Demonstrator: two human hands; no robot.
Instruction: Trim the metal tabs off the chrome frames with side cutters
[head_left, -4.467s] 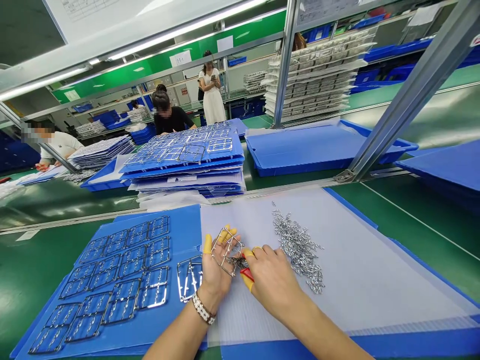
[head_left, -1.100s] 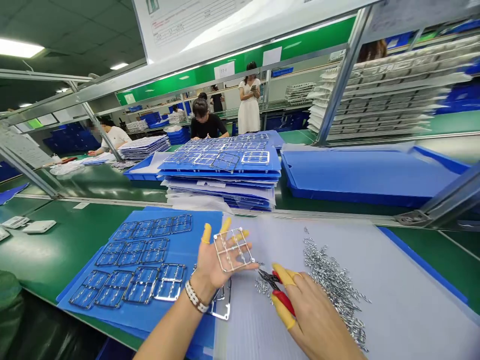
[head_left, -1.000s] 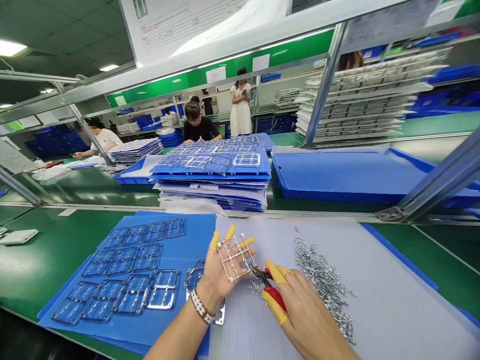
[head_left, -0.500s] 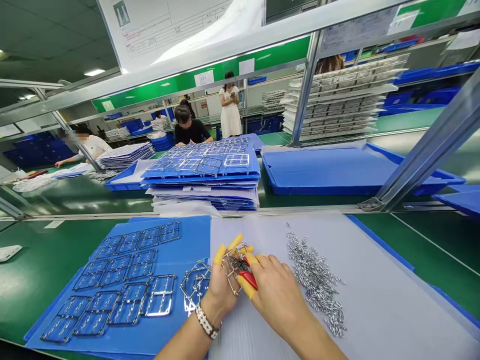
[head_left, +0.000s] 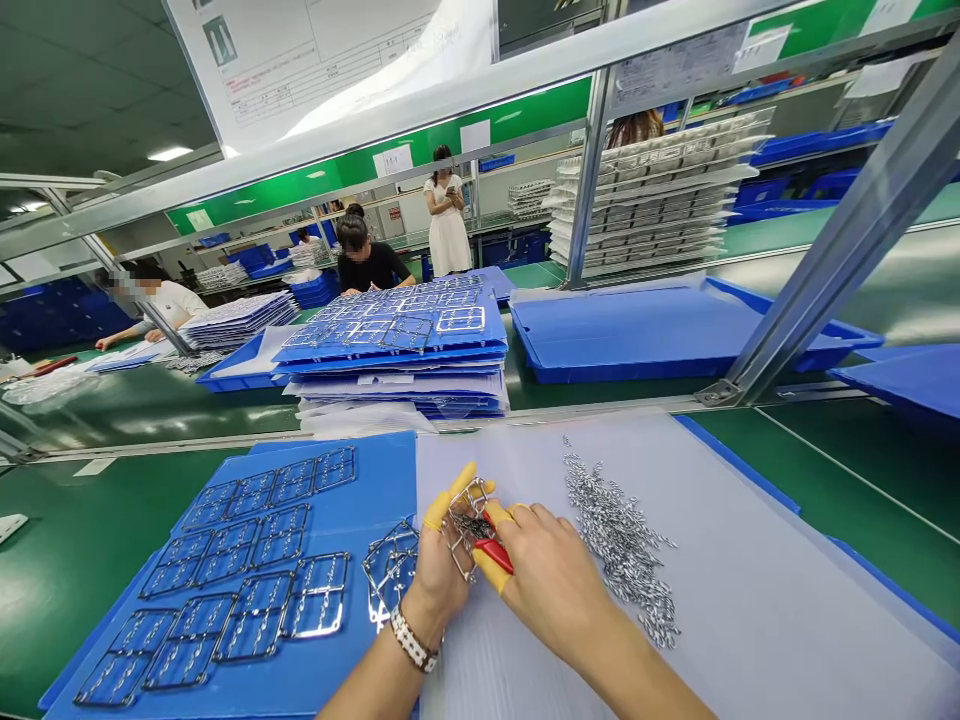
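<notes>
My left hand (head_left: 437, 560), with yellow finger cots and a bracelet at the wrist, holds a small chrome frame (head_left: 463, 515) upright over the white sheet (head_left: 750, 600). My right hand (head_left: 546, 575) grips red-handled cutters (head_left: 489, 547), whose jaws sit against the frame. A pile of small chrome pieces (head_left: 619, 540) lies just right of my hands. Another frame (head_left: 390, 570) lies flat by my left wrist. Several chrome frames (head_left: 247, 570) lie in rows on the blue board (head_left: 375, 470) at the left.
A stack of blue boards with frames (head_left: 394, 345) stands beyond the rail. A blue tray (head_left: 660, 325) sits right of it, behind a slanted metal post (head_left: 825, 230). Other people work at far benches; one stands in white (head_left: 446, 215). Stacked trays (head_left: 652, 190) fill the back right.
My right hand has brought the cutters from beside the frame onto it. The left hand has tilted the frame from flat to upright. The view shifted slightly right and down.
</notes>
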